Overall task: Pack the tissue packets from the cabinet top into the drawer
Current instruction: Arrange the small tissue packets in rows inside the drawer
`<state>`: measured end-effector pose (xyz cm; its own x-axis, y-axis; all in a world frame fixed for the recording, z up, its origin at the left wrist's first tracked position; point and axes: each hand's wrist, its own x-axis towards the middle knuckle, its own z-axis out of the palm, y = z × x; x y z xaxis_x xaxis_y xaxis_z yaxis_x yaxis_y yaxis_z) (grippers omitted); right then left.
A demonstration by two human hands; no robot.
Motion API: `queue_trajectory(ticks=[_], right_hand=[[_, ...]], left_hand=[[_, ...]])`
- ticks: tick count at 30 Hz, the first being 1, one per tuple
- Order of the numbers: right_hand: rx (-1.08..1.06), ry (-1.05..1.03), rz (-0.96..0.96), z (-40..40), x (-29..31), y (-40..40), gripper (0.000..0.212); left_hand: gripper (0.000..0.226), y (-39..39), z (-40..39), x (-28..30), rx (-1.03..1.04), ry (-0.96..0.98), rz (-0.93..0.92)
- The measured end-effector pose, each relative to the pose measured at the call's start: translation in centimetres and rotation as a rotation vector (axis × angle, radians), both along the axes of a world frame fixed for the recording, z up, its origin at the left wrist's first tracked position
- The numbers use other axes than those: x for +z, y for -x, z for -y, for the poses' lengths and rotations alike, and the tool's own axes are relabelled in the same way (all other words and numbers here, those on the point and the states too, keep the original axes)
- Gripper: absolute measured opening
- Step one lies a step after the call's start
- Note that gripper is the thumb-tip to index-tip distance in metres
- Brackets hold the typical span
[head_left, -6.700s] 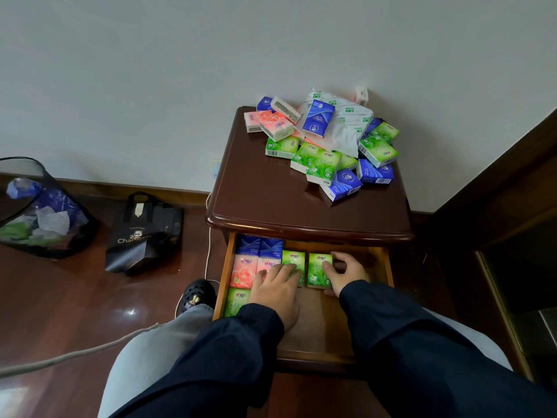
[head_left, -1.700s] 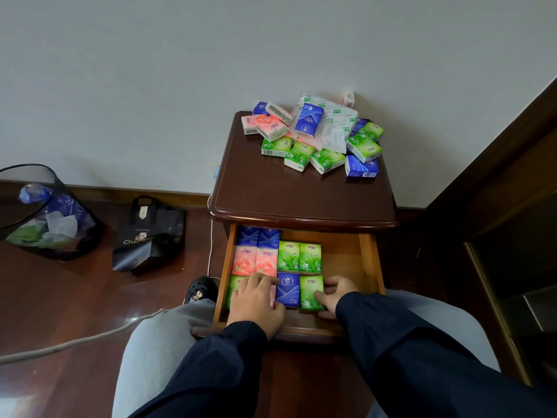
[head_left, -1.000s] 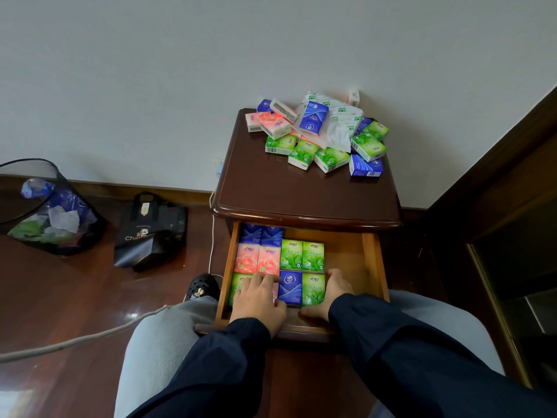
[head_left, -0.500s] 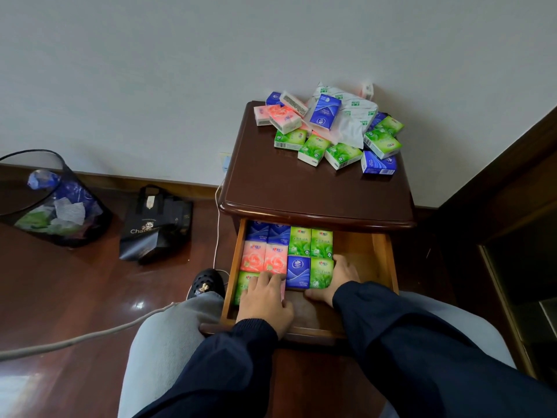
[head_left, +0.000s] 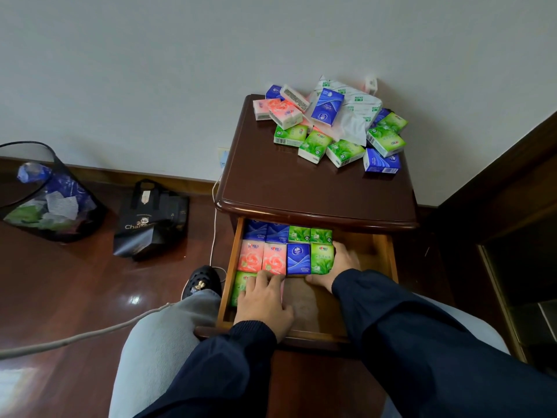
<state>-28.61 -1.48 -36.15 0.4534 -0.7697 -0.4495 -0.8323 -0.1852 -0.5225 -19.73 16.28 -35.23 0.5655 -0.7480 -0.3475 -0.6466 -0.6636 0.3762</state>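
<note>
Here, in the head view, both hands are down in the open drawer point(head_left: 382, 254), squaring up the packed rows. The left hand point(head_left: 262, 300) lies flat, fingers straight, pressing on the green packet point(head_left: 241, 285) at the drawer's left front. The right hand point(head_left: 337, 267) cups the right side of the second row, fingers touching the green end packet point(head_left: 322, 258) beside the blue packet point(head_left: 298, 258); it grips nothing. The loose tissue packets point(head_left: 331, 128) still to pack lie heaped on the cabinet top point(head_left: 301, 188), straight ahead of and above both hands, toward the far right corner, so the right hand judges nearer; their long axes point every way. Compared with half a second ago, the blue and green pair has slid farther back against the rear row, and the right hand has followed them
</note>
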Motion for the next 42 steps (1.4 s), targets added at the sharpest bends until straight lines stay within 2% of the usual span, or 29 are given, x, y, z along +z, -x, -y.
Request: queue_trajectory(ticks=[3, 5, 8, 10, 13, 17, 20, 27, 32, 34, 36, 38, 40, 42], right_hand=[[-0.012, -0.007, -0.016, -0.1, -0.3, -0.2, 0.101], [-0.035, 0.004, -0.068, -0.3, -0.4, -0.2, 0.114], [0.033, 0.238, -0.200, -0.9, -0.3, 0.0, 0.133], [0.188, 0.386, -0.189, -1.2, -0.3, -0.1, 0.127], [0.377, 0.370, -0.123, -1.4, -0.3, -0.5, 0.108], [0.604, 0.375, -0.171, -1.6, -0.6, -1.0, 0.092], [0.656, 0.409, -0.197, -1.3, -0.6, -0.8, 0.082], [0.592, 0.375, -0.149, -1.1, -0.1, -1.7, 0.075], [0.553, 0.374, -0.121, -0.9, -0.3, -1.6, 0.087], [0.403, 0.379, -0.063, -1.5, -0.8, -0.8, 0.098], [0.142, 0.357, -0.002, -2.2, -1.4, 0.0, 0.112], [-0.066, 0.293, -0.085, -2.2, -1.7, 0.5, 0.128], [-0.139, 0.220, -0.199, -1.8, -1.9, 0.8, 0.136], [-0.115, 0.178, -0.216, -1.3, -2.6, 0.9, 0.130]], left_hand=[[0.064, 0.0, 0.0, -0.1, 0.003, 0.002, 0.004], [0.064, 0.0, 0.0, -0.1, 0.006, 0.003, -0.006], [0.064, 0.1, 0.0, 0.0, 0.013, 0.006, -0.008], [0.063, 0.1, 0.0, 0.0, 0.017, 0.010, -0.011], [0.063, 0.0, -0.1, -0.1, 0.027, 0.015, -0.013], [0.063, 0.0, -0.1, -0.1, 0.026, 0.015, -0.025], [0.063, 0.0, 0.0, -0.1, 0.026, 0.008, -0.019], [0.062, 0.0, -0.1, -0.1, 0.026, 0.016, -0.013], [0.060, 0.1, -0.1, -0.1, 0.030, 0.029, -0.007], [0.058, 0.1, -0.1, -0.2, 0.032, 0.034, -0.003], [0.058, 0.2, -0.1, -0.1, 0.035, 0.032, 0.004], [0.058, 0.1, -0.1, 0.0, 0.032, 0.031, 0.005], [0.058, 0.1, -0.1, 0.0, 0.030, 0.030, 0.004], [0.058, 0.1, -0.1, 0.0, 0.030, 0.028, 0.005]])
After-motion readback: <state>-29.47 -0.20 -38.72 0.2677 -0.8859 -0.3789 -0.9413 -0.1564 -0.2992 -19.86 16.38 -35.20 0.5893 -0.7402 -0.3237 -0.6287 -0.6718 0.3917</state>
